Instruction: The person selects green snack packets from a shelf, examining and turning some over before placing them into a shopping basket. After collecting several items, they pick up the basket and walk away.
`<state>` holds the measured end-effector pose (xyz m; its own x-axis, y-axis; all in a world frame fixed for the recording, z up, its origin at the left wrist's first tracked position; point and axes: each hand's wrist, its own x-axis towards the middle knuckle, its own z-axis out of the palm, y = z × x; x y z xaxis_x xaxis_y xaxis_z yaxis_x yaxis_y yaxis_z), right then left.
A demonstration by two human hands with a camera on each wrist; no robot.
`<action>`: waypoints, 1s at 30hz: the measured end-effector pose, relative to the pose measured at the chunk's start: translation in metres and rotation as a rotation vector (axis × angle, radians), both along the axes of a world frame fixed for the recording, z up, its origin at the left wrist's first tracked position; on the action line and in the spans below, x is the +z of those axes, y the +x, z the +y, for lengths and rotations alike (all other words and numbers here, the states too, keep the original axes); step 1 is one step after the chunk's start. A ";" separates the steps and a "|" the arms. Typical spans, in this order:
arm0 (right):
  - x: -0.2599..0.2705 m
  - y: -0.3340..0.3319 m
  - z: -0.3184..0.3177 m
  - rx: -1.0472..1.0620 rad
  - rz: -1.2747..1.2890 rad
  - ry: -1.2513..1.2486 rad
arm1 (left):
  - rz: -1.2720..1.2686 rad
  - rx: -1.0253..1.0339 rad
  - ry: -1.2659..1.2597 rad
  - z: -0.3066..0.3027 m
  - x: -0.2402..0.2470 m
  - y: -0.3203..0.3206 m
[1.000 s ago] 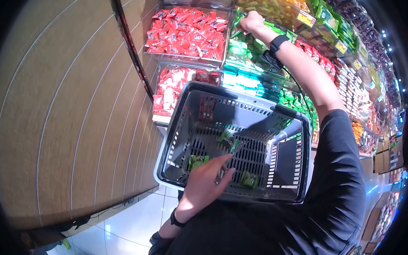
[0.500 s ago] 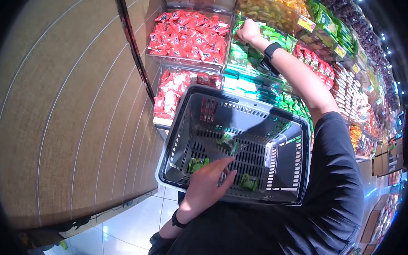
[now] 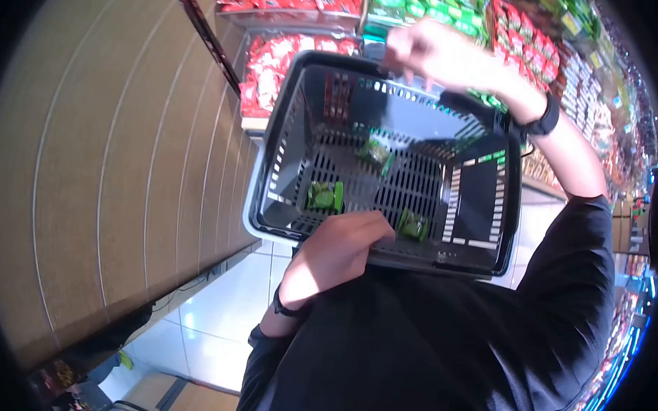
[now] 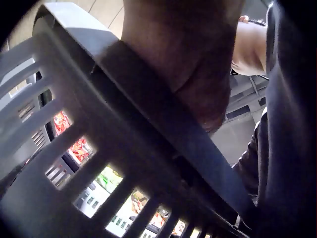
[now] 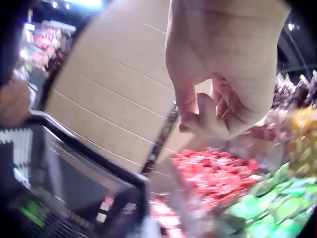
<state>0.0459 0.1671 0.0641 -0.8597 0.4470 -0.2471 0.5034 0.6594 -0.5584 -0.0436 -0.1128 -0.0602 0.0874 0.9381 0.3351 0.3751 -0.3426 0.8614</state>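
At the near rim of a dark grey basket, my left hand has its fingers bent over the edge; in the left wrist view the hand lies against the rim. Three small green packets lie apart on the basket floor: one at left, one farther back, one at right. My right hand, blurred, is above the basket's far rim. The right wrist view shows that hand with fingers loosely curled and nothing visible in them.
Beyond the basket are bins of red packets, green packets and more red ones. A brown panelled surface runs along the left. White floor tiles show below.
My right hand has left the green packets on the shelf and come back toward the basket. The fingers of my left hand, earlier extended over the basket, are now bent at its near rim.
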 end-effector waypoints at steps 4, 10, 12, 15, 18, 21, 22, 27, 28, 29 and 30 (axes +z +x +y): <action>-0.136 0.040 -0.041 0.136 -0.477 -0.347 | 0.024 -0.156 0.045 0.003 0.003 0.000; -0.255 0.053 -0.041 -0.022 -0.437 0.180 | 0.094 -0.115 0.040 0.003 0.003 0.006; -0.266 0.045 -0.044 -0.150 -0.372 0.146 | 0.157 -0.085 0.037 0.004 0.005 0.009; -0.275 0.039 -0.050 -0.044 -0.341 0.297 | 0.204 -0.064 0.021 0.003 0.007 0.010; -0.260 0.020 -0.069 0.077 -0.089 0.281 | 0.227 -0.050 0.029 0.003 0.007 0.011; -0.263 0.002 -0.094 0.214 0.004 0.164 | 0.255 -0.052 0.038 0.003 0.008 0.012; -0.273 0.001 -0.101 0.257 -0.010 0.132 | 0.272 -0.038 0.055 0.004 0.009 0.013; -0.295 -0.013 -0.117 0.194 -0.194 0.022 | 0.251 0.031 0.100 0.004 0.007 0.018; -0.293 -0.018 -0.119 0.210 -0.236 0.038 | 0.249 0.056 0.105 0.005 0.007 0.020; -0.291 -0.020 -0.123 0.224 -0.278 0.051 | 0.260 0.046 0.138 0.005 0.008 0.021; -0.302 -0.017 -0.125 0.237 -0.165 0.084 | 0.271 0.071 0.131 0.005 0.008 0.022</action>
<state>0.0287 0.0420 -0.2383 -0.8941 0.2630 -0.3625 0.4087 0.8099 -0.4207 -0.0212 -0.1080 -0.0524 0.1257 0.8955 0.4270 0.6119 -0.4088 0.6771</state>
